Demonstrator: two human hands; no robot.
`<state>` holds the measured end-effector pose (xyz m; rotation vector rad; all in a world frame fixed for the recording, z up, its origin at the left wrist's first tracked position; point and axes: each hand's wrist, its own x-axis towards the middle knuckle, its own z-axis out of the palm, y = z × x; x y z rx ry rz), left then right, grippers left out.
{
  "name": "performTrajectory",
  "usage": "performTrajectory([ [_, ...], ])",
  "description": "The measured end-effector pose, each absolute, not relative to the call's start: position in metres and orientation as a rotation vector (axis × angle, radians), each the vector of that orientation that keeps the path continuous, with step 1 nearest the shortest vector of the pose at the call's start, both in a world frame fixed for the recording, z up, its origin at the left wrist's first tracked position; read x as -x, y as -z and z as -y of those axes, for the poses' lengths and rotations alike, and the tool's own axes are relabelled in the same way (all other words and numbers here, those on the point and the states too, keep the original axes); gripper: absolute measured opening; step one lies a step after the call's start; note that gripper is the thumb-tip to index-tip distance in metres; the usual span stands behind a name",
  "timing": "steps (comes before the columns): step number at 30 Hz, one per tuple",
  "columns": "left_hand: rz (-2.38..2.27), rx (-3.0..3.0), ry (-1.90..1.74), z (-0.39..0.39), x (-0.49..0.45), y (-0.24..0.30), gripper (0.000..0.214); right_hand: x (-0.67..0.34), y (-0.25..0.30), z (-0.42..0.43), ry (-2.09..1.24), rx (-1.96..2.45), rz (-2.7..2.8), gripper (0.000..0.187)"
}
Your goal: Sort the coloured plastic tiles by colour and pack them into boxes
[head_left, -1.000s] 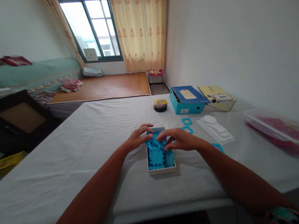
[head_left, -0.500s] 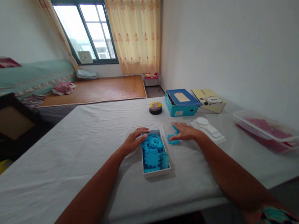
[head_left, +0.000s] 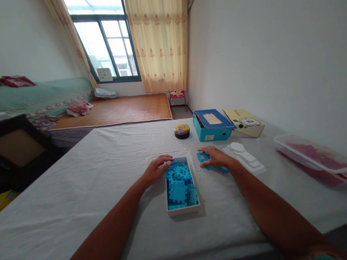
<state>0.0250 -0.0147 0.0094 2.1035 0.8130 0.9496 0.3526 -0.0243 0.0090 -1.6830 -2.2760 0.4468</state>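
A narrow white box stands lengthwise before me, filled with blue interlocking plastic pieces, some square with notched edges. My left hand curls at the box's far left corner, thumb and fingers at the rim. To the right of the box, my right hand has its thumb and fingers around a joined blue interlocking piece low over the table. Part of that piece shows beneath the palm; the rest is hidden by the hand.
Beyond my hands stand a round black tin, a blue shoebox and a yellow box. A white plastic tray lies behind my right hand. Farther right is a clear tub with red contents. White cloth covers the table.
The view has tilted up slightly, so everything sits lower. The blue piece at my right hand has turned and now extends under the palm. My left hand stays at the box.
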Motion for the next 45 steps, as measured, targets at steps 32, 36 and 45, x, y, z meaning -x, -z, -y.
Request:
performTrajectory([
  [32,-0.876,-2.1,-0.927,0.013,-0.023,-0.006,0.038,-0.418,-0.034,0.058,-0.375,2.171,2.301,0.057],
  [36,-0.855,-2.093,-0.927,0.013,-0.024,-0.006,0.038,-0.422,-0.035,0.057,-0.462,2.208,2.294,0.059],
  [45,-0.728,-2.132,-0.783,0.019,-0.019,-0.015,0.039,-0.391,-0.053,0.055,-0.496,1.87,2.055,0.041],
])
